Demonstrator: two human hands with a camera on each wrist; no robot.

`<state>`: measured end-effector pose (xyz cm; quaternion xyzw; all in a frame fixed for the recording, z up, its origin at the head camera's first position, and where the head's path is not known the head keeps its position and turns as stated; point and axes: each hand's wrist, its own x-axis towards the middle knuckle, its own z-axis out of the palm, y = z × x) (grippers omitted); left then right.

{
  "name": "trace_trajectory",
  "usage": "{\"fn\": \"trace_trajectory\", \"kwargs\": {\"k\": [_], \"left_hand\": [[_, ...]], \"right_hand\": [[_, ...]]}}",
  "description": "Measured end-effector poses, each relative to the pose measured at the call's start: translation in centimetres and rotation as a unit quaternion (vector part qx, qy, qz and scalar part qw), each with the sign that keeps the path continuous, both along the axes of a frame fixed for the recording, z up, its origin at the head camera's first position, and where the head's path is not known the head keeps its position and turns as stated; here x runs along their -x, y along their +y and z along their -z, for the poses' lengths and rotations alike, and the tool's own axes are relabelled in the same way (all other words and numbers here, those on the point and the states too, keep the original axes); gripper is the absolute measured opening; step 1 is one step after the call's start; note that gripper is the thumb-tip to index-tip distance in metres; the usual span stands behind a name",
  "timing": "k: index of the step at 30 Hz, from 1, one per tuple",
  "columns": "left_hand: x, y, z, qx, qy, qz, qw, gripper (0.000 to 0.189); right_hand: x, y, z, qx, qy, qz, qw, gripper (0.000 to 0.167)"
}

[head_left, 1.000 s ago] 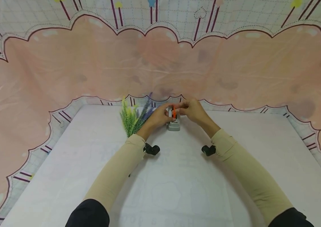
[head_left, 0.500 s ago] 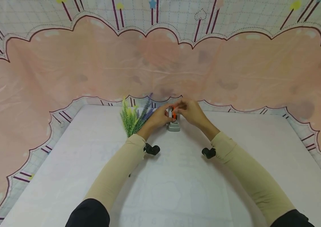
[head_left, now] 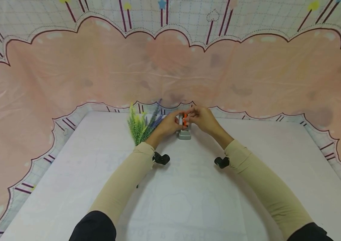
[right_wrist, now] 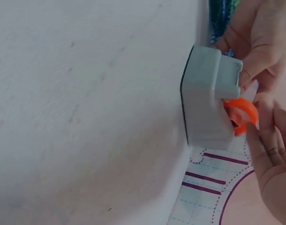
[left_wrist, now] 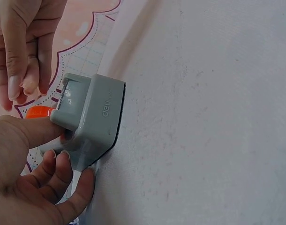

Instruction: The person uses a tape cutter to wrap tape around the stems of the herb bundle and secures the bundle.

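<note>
A grey tape dispenser (left_wrist: 103, 108) marked "deli", with an orange ring (right_wrist: 246, 112) in its roll slot, stands at the table's far edge in the head view. My left hand (head_left: 168, 124) grips its left side; the left wrist view shows the thumb along the dispenser and the fingers bent at its other end. From the right, my right hand (head_left: 201, 117) reaches over the ring with loosely bent fingers. In the right wrist view its fingertips (right_wrist: 252, 131) are right at the ring's edge. Whether it pinches any tape, I cannot tell.
Artificial flower sprigs (head_left: 140, 129), yellow-green and purple, lie left of the dispenser, partly under the left forearm. A white table (head_left: 188, 187) spreads in front, with a pink and white patterned cloth (head_left: 116, 70) behind it. Black wrist cameras (head_left: 161, 158) sit on both wrists.
My right hand has shifted slightly left, its fingertips closer in to the orange ring. The left hand and the dispenser have stayed in place.
</note>
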<state>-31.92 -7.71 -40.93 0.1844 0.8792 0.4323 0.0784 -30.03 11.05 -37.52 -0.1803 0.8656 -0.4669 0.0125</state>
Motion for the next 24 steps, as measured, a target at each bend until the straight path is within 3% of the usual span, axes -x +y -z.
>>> {"fn": "trace_trajectory", "kwargs": {"k": [9, 16, 24], "left_hand": [[0.00, 0.00, -0.10, 0.007, -0.009, -0.004, 0.9999, 0.066], [-0.14, 0.07, -0.20, 0.008, -0.013, -0.006, 0.9999, 0.066], [-0.03, 0.22, 0.07, 0.011, -0.014, -0.013, 0.9998, 0.066]], "right_hand": [[-0.15, 0.26, -0.10, 0.028, -0.055, -0.008, 0.9981, 0.037], [-0.67, 0.57, -0.71, 0.018, -0.081, 0.007, 0.9965, 0.035], [-0.82, 0.36, -0.77, -0.011, -0.059, 0.015, 0.9981, 0.036]]}}
